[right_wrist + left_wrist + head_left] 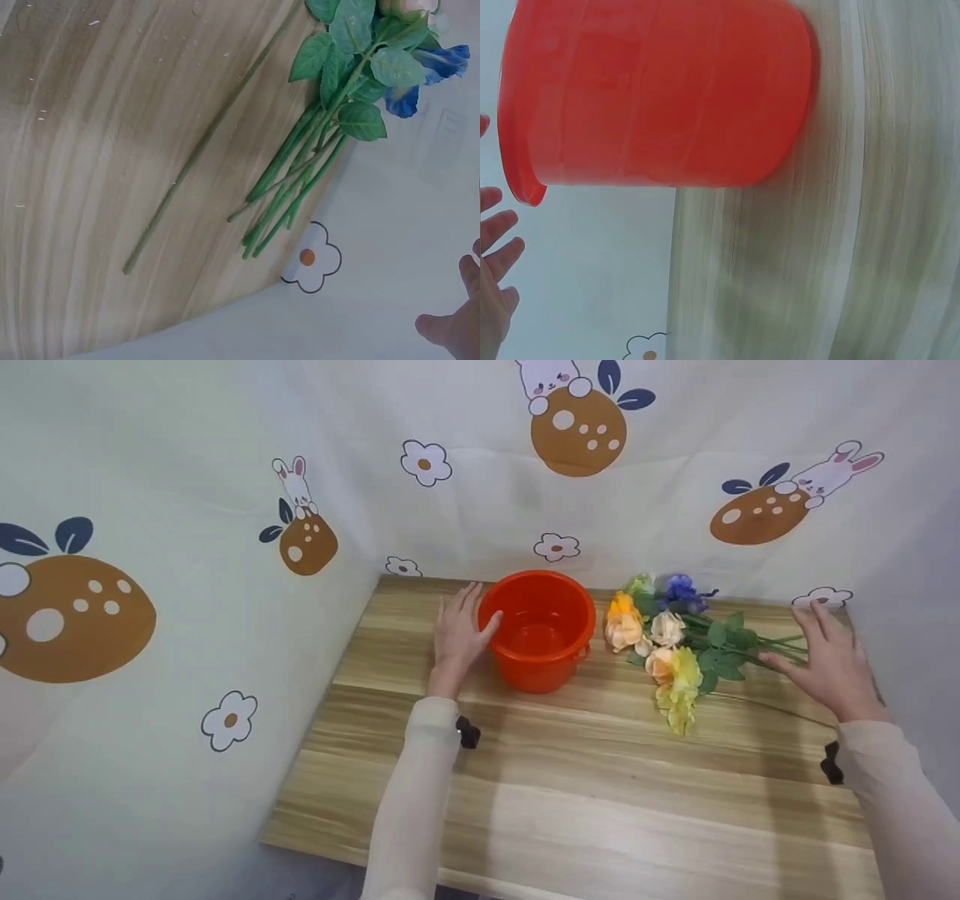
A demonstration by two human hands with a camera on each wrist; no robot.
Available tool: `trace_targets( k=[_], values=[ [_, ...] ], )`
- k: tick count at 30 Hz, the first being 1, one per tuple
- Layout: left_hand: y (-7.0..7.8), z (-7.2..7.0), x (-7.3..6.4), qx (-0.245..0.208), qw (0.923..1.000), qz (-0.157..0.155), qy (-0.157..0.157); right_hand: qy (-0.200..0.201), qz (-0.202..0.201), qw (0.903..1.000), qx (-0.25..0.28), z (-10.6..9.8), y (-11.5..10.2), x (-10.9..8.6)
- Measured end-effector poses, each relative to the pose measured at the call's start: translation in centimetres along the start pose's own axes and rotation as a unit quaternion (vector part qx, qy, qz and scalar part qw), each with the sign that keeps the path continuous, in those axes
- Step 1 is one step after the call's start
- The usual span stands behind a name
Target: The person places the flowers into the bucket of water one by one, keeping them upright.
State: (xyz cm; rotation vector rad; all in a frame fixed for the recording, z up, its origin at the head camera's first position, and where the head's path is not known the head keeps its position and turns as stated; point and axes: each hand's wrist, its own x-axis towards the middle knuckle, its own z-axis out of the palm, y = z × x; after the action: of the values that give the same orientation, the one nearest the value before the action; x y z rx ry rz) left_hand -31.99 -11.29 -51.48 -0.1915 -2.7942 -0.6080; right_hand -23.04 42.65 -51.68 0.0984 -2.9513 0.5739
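Observation:
A red plastic bucket [536, 671] stands upright near the back of the wooden table. My left hand [459, 634] is at its left side with fingers spread and thumb near the rim; in the left wrist view the fingertips [502, 259] appear apart from the bucket wall [652, 97]. To the right lies a bunch of flowers [667, 634] in yellow, orange, peach and blue, their heads toward the bucket. Over the stem ends hovers my right hand [836, 664], fingers spread, holding nothing. The right wrist view shows the green stems [289, 187] lying loose below it.
The table [600, 802] has a wood-grain top; its front edge lies toward me. A pale curtain [480, 517] with rabbits, fruit and flowers hangs behind it and along the left. One stem [199, 154] lies apart from the bunch. Small droplets [43, 115] dot the tabletop.

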Motion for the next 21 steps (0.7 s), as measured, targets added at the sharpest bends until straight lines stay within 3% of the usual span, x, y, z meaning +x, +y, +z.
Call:
trace_targets(
  k=[8, 21],
  values=[
    [-0.5, 0.3, -1.1, -0.093, 0.9947, -0.001, 0.045, -0.01, 0.003, 0.9995, 0.031, 1.0, 0.1, -0.2],
    [-1.0, 1.4, -2.3, -0.187, 0.9794, -0.004, 0.076, -0.033, -0.004, 0.9977, 0.059, 3.4, 0.1, -1.0]
  ],
)
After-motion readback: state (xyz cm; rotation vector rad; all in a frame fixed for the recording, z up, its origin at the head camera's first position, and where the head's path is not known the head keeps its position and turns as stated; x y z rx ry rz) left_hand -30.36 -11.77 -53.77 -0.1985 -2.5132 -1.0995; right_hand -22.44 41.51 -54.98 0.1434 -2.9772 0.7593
